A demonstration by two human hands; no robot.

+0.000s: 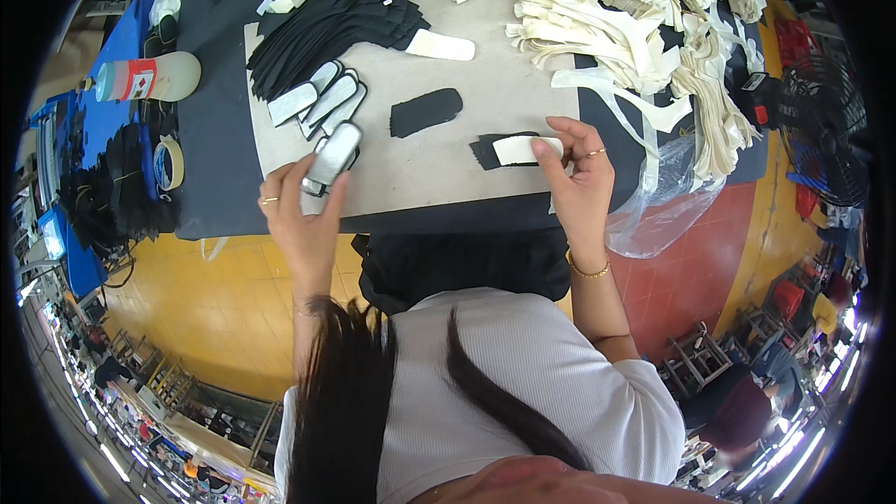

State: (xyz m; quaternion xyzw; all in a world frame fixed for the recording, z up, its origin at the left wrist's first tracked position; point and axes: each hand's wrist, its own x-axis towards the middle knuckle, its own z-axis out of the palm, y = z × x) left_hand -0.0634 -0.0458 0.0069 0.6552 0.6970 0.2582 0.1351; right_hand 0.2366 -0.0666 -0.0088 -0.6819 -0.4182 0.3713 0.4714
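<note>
Bottle [177,77] — contents unclear; hands [303,201] [581,173] touching silver piece [334,154], cream patch [515,150].

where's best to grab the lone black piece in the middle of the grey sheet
Probably its rounded right end, pinched from the right between thumb and fingertips: the black piece lies flat, that end is uncovered with bare grey sheet around it, and the right hand is on that side.

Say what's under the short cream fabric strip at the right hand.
Under the short cream fabric strip lies a black fabric piece, its ragged left end showing; the covered part cannot be seen.
</note>
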